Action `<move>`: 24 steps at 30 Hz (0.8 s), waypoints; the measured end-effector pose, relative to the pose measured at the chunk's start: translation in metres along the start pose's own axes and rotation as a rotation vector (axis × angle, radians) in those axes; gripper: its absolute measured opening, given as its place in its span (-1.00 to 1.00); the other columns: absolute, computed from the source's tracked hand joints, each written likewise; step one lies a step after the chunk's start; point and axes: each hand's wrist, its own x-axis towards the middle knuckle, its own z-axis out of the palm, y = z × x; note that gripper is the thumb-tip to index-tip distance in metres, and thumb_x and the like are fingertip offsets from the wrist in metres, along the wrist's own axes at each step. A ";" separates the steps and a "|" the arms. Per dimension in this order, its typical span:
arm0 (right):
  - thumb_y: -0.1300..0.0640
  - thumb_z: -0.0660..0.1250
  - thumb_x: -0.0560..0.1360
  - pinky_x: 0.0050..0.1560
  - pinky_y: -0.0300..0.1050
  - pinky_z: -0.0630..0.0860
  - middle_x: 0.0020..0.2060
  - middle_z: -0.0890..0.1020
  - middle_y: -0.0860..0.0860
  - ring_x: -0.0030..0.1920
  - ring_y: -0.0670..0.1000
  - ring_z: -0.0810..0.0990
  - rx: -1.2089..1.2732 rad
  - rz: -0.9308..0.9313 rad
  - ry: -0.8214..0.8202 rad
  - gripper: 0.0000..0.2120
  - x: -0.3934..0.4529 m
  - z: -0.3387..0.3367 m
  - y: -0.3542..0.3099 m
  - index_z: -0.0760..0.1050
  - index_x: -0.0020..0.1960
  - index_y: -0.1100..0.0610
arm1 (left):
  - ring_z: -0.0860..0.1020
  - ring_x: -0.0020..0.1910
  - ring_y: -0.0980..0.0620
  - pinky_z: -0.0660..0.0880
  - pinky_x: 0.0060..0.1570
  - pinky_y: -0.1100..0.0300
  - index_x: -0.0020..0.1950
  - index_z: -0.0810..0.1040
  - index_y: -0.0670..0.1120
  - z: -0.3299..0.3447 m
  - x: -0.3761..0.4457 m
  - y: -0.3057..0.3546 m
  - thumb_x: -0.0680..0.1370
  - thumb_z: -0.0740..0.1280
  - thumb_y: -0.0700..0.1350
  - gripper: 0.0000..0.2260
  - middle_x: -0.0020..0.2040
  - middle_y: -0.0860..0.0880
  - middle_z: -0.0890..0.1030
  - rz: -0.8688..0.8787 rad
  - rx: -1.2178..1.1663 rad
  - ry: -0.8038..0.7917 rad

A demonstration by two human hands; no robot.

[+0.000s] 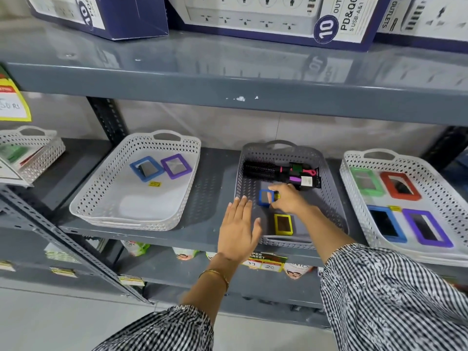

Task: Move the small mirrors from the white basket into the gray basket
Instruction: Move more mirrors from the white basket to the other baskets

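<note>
Gray shelf (207,173), 4 baskets visible, left to right. 1 white basket at the far left edge (45,153), partly cut off, contents unclear. Next, the white basket (106,198) with 2 small mirrors in its far half: 1 blue-framed mirror (146,168) and 1 purple-framed mirror (175,166) just right of it, nearly touching. 1 small yellow tag (154,184) lies just near of them.

Left hand (238,226) hovers flat and wide open, fingers spread, holding nothing, over the shelf at the left rim of the gray basket (331,198).

Gray basket holds 2 small mirrors: 1 blue-framed mirror (266,197) pinched at its right edge by the right hand (287,200), fingers curled closed on the frame, mirror at mid-basket left side; cannot tell whether it touches the floor. 1 yellow-framed mirror (283,224) lies flat nearer, at the near end. Far end has a bundle of hair brushes (276,172); exact count unclear, at least 2.

Rightmost white basket (359,198): 4 mirrors, 1 green (364,181), 1 red (400,186), 1 blue (386,224), 1 purple (428,228).

Upper shelf carries 3 power-strip boxes (273,19). Both sleeves (395,295) checked black and white; 1 bangle (215,273) on the left wrist.
</note>
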 end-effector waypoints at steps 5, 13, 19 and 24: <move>0.24 0.44 0.36 0.29 0.12 0.43 0.25 0.48 0.22 0.25 0.21 0.45 -0.031 -0.001 -0.008 -0.44 0.000 0.000 -0.002 0.43 0.34 0.15 | 0.25 0.43 -0.18 -0.04 0.44 -0.03 0.38 0.29 -0.24 0.000 0.000 -0.001 0.57 0.04 0.01 -0.53 0.40 -0.25 0.37 0.006 0.008 0.005; 0.31 0.36 0.44 0.27 0.07 0.46 0.38 0.39 0.24 0.32 0.21 0.43 0.031 -0.027 0.090 -0.38 -0.001 -0.021 -0.015 0.30 0.45 0.07 | 0.02 0.51 -0.09 -0.28 0.44 0.04 0.46 0.12 -0.18 -0.003 0.001 0.005 0.61 0.01 0.10 -0.49 0.50 -0.18 0.18 0.022 0.017 0.005; 0.16 0.33 0.50 0.33 0.08 0.41 0.26 0.57 0.19 0.29 0.19 0.50 0.176 -0.195 0.264 -0.58 0.000 -0.018 -0.086 0.46 0.34 0.20 | 0.07 0.50 -0.14 -0.15 0.46 0.08 0.44 0.19 -0.21 -0.048 0.006 -0.030 0.59 0.06 0.08 -0.48 0.48 -0.21 0.23 -0.147 -0.003 0.210; 0.10 0.31 0.51 0.20 0.08 0.50 0.15 0.63 0.23 0.17 0.23 0.58 0.209 -0.328 0.247 -0.65 0.013 0.012 -0.172 0.52 0.25 0.22 | 0.08 0.49 -0.21 -0.11 0.45 0.03 0.44 0.17 -0.24 -0.092 0.009 -0.086 0.57 0.02 0.07 -0.46 0.47 -0.26 0.22 -0.296 0.141 0.291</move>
